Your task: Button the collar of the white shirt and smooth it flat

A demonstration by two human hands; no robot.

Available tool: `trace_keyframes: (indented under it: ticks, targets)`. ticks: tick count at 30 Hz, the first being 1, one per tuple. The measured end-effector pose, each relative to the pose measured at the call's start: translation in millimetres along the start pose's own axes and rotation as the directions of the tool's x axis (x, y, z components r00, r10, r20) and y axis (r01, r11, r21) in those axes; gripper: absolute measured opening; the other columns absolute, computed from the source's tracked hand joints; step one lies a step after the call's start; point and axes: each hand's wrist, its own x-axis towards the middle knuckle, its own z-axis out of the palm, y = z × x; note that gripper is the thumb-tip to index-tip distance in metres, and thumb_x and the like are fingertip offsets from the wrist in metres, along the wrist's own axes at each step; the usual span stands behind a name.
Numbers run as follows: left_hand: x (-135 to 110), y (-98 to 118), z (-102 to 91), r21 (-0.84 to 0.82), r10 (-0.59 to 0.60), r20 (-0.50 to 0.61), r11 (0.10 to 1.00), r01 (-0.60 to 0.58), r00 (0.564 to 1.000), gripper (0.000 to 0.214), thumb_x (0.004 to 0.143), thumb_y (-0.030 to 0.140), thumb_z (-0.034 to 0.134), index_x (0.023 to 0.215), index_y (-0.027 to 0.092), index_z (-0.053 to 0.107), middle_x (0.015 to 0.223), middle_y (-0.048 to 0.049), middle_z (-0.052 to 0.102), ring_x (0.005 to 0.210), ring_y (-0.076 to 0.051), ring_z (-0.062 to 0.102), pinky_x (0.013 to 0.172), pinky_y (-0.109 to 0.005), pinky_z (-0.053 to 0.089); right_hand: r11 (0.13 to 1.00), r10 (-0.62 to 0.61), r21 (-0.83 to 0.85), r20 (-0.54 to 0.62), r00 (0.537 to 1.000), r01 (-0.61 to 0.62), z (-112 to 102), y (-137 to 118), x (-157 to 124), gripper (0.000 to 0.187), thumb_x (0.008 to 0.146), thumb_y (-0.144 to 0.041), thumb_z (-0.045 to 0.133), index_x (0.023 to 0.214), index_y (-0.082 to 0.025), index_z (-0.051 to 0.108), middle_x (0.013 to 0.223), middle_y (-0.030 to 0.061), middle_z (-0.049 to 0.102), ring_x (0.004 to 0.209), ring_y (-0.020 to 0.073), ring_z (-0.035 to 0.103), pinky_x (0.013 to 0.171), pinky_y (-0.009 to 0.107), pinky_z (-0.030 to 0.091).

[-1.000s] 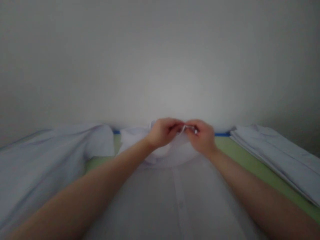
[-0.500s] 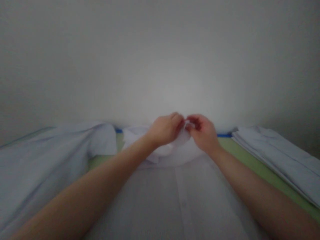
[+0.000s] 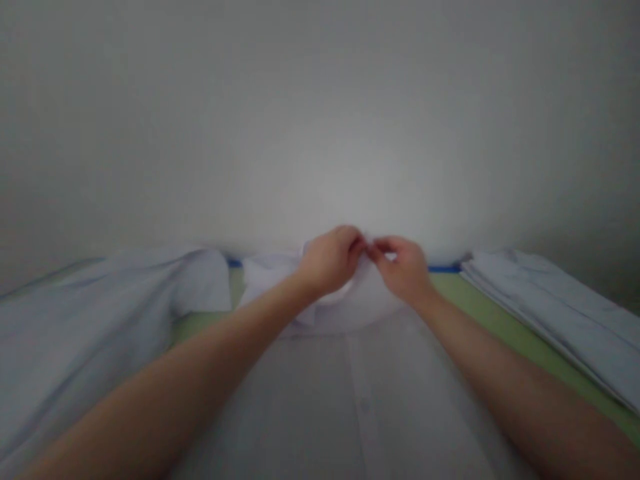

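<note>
A white button-up shirt (image 3: 325, 393) lies in front of me, its buttoned placket running toward me and its far end bunched up. My left hand (image 3: 334, 259) is closed in a pinch on the raised white cloth at that far end. Close beside it, my right hand (image 3: 404, 265) pinches the same cloth between thumb and fingers. The fingertips of both hands nearly meet. Whether they hold the collar or another edge I cannot tell, as the picture is dim and blurred.
On the left lies another white garment (image 3: 115, 320), loosely spread. A folded stack of white cloth (image 3: 555, 300) sits on the right. Everything rests on a green surface (image 3: 480, 307) with a blue far edge (image 3: 444, 269), against a plain pale wall (image 3: 320, 120).
My right fingers have closed more tightly on the cloth, and both hands' fingertips have shifted slightly left. The raised cloth between them has moved a little with them.
</note>
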Motion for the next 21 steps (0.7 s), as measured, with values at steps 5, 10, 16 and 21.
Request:
trace_keyframes:
  ticks: [5,10,16,21]
  targets:
    - [-0.1,4.5,2.8,-0.132,0.001,0.003,0.991,-0.001,1.0,0.02,0.088,0.026,0.041,0.084,0.016,0.059,0.081,-0.0064,0.062,0.071,-0.015,0.055,0.064,-0.027,0.042,0.994,-0.021,-0.108,-0.013,1.0,0.019,-1.5,0.8,1.2,0.02,0.08,-0.03,0.055,0.069,-0.015,0.063,0.07,0.0033,0.063,0.062,0.0128,0.053,0.059,0.024,0.038]
    - [2.8,4.2,2.4,-0.254,-0.037,0.067,0.966,0.053,0.997,0.02,0.086,0.025,0.043,0.08,0.015,0.059,0.075,-0.0049,0.063,0.065,-0.013,0.054,0.059,-0.024,0.04,0.991,-0.022,-0.132,0.018,1.0,0.024,-1.0,3.7,2.4,0.016,0.076,-0.025,0.053,0.064,-0.016,0.058,0.064,0.0011,0.058,0.058,0.0115,0.048,0.056,0.023,0.034]
    - [7.4,-4.5,-2.8,-0.349,-0.071,0.184,0.928,0.133,0.98,0.024,0.086,0.03,0.044,0.078,0.015,0.061,0.061,-0.0016,0.061,0.058,-0.012,0.053,0.055,-0.022,0.038,0.997,-0.011,-0.073,0.054,0.998,0.015,-3.5,6.9,3.4,0.015,0.078,-0.027,0.056,0.069,-0.016,0.061,0.07,0.0025,0.062,0.063,0.0125,0.053,0.059,0.024,0.038]
    - [6.2,-10.6,-5.4,-0.383,-0.051,0.212,0.915,0.131,0.976,0.025,0.086,0.033,0.045,0.081,0.017,0.063,0.063,-0.0008,0.062,0.057,-0.011,0.054,0.054,-0.021,0.039,0.989,-0.141,0.043,-0.031,0.99,0.142,-7.0,13.8,5.0,0.032,0.074,-0.027,0.065,0.104,-0.018,0.059,0.087,0.0041,0.064,0.079,0.0153,0.058,0.074,0.028,0.045]
